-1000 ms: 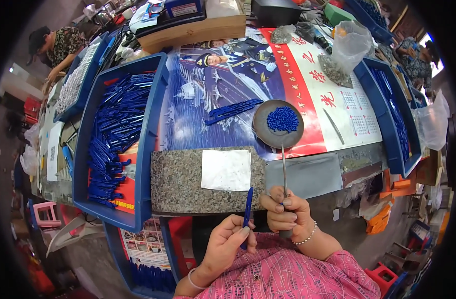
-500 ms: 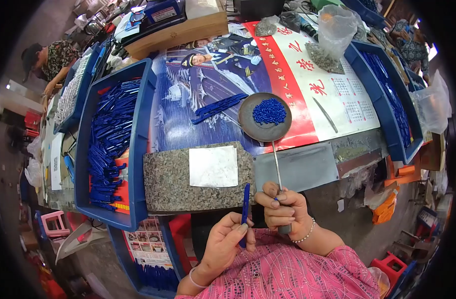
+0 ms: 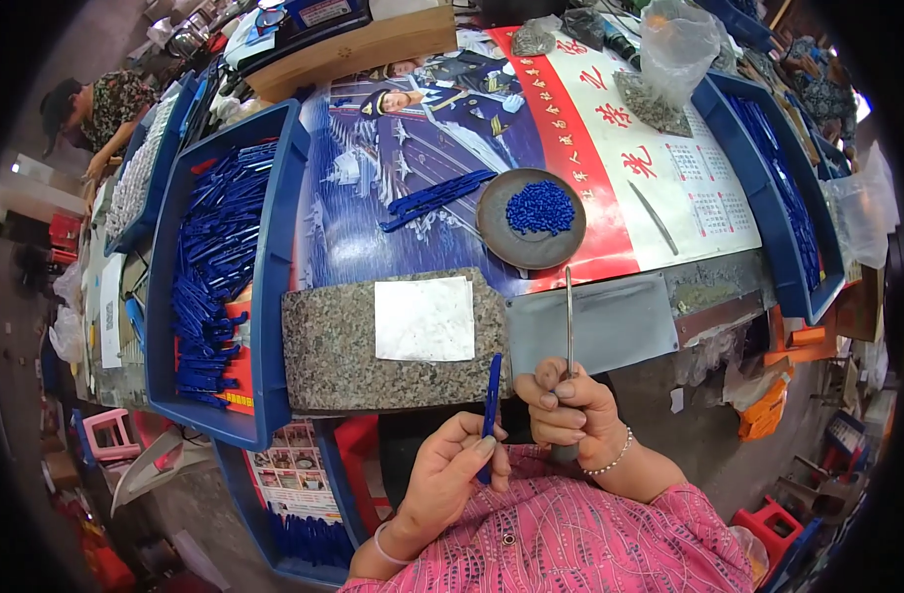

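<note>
Blue pen barrel (image 3: 491, 400): pinched upright in left hand (image 3: 452, 474) near lap, below granite slab (image 3: 393, 341). Thin metal rod (image 3: 569, 321): gripped in right hand (image 3: 571, 410). Both probably light, stiff; grip lower ends.

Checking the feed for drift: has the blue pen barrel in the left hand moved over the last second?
No. The blue pen barrel in the left hand stays upright at the near edge of the granite slab, beside the right hand.

The thin metal rod (image 3: 569, 318) in the right hand (image 3: 569, 413) has drawn back from the round dish (image 3: 531, 219), its tip now short of it
</note>
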Available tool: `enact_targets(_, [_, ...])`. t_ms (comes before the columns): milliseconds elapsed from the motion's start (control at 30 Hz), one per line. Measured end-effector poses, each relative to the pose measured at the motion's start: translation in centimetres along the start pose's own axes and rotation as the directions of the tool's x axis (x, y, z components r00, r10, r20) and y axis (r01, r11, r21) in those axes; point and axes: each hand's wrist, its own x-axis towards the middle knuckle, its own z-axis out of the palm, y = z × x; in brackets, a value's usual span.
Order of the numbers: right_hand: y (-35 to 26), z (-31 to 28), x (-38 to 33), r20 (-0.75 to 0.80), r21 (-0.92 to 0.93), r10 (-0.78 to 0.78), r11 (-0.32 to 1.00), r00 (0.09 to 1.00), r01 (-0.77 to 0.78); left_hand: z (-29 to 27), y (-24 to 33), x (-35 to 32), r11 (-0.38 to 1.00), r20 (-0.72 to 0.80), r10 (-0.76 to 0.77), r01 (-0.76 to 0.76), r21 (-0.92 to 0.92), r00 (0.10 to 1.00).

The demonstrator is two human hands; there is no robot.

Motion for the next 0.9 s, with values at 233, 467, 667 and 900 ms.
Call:
enact_targets(233, [0.2, 0.7, -0.1, -0.055, -0.125, 0.000, 0.992, 0.999, -0.006, -0.5, -0.1, 0.0, 1.000, 0.014, 0.005, -0.005, -0.005, 1.000])
enact_targets(467, [0.7, 0.6, -0.3, -0.093, -0.288, -0.103, 0.955, 0.990, 0.072, -1.0, -0.2, 0.0, 0.997, 0.070, 0.018, -0.023, 0.072, 0.997])
enact_targets(667, [0.8, 1.3, -0.7, -0.185, -0.449, -0.150, 0.892, 0.971, 0.053, -1.0, 0.1, -0.2, 0.988, 0.082, 0.006, -0.019, 0.153, 0.997])
enact_targets(900, [1.4, 2.5, -1.3, -0.271, -0.817, -0.267, 0.571, 0.925, -0.075, -0.8, 0.3, -0.4, 0.994, 0.104, -0.051, 0.040, 0.104, 0.993])
